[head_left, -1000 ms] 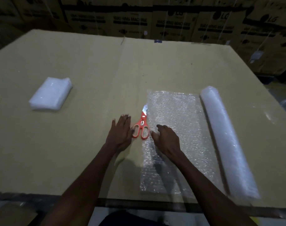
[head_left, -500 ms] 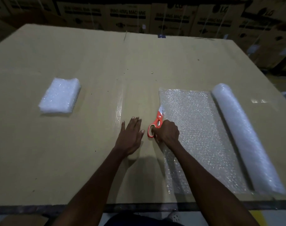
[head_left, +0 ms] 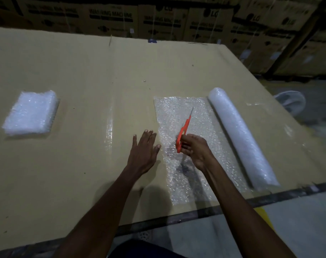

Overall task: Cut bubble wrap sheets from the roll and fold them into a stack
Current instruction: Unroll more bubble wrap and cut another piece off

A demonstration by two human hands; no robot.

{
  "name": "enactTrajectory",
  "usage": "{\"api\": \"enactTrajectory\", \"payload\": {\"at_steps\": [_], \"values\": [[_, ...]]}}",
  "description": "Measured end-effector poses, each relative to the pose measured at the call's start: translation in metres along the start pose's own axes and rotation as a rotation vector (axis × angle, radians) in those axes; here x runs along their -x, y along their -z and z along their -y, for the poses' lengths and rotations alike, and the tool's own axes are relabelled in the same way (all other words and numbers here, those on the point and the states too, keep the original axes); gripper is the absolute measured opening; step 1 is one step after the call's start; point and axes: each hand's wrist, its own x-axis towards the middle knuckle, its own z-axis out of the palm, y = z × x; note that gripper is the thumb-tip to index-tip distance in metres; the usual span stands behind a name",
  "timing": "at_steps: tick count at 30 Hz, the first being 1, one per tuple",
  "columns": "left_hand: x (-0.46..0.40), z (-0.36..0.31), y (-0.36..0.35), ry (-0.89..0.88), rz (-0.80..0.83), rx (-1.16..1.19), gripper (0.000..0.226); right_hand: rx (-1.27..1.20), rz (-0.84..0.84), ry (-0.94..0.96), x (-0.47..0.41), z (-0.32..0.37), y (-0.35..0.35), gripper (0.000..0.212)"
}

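Far over on the left of the cardboard-covered table (head_left: 84,62) sits a folded stack of bubble wrap (head_left: 31,113), well apart from both hands. Nearer the middle the left hand (head_left: 143,151) lies flat with fingers spread, just beside the left edge of the unrolled bubble wrap sheet (head_left: 201,127), while the right hand (head_left: 192,149) grips the orange scissors (head_left: 184,130) by the handles above that sheet, blades pointing away; the roll (head_left: 240,136) lies along the sheet's right side
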Motion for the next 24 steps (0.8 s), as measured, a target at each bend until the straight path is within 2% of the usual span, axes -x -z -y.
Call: {"api": "enactTrajectory", "payload": {"at_steps": [3,6,9,13,16,19,24], "values": [[0.003,-0.03,-0.011,-0.061,0.011,-0.005,0.059,-0.07,0.031,-0.001,0.014,-0.007,0.031,0.015],[0.011,-0.059,-0.025,-0.101,0.052,-0.009,0.061,-0.121,0.06,-0.005,0.037,-0.014,0.063,0.017],[0.023,-0.084,-0.037,-0.104,0.103,-0.016,0.072,-0.031,0.056,0.003,0.068,-0.025,0.093,0.017],[0.042,-0.11,-0.044,-0.072,0.161,-0.05,0.084,0.009,0.026,0.004,0.112,-0.039,0.133,0.043],[0.053,-0.124,-0.051,-0.05,0.191,-0.047,0.088,0.013,0.011,-0.027,0.139,-0.056,0.159,0.052],[0.059,-0.132,-0.055,-0.022,0.213,-0.048,0.083,0.094,0.035,-0.053,0.16,-0.074,0.177,0.056],[0.062,-0.138,-0.058,0.018,0.223,-0.016,0.078,0.126,0.03,-0.132,0.193,-0.093,0.191,0.089]]}}
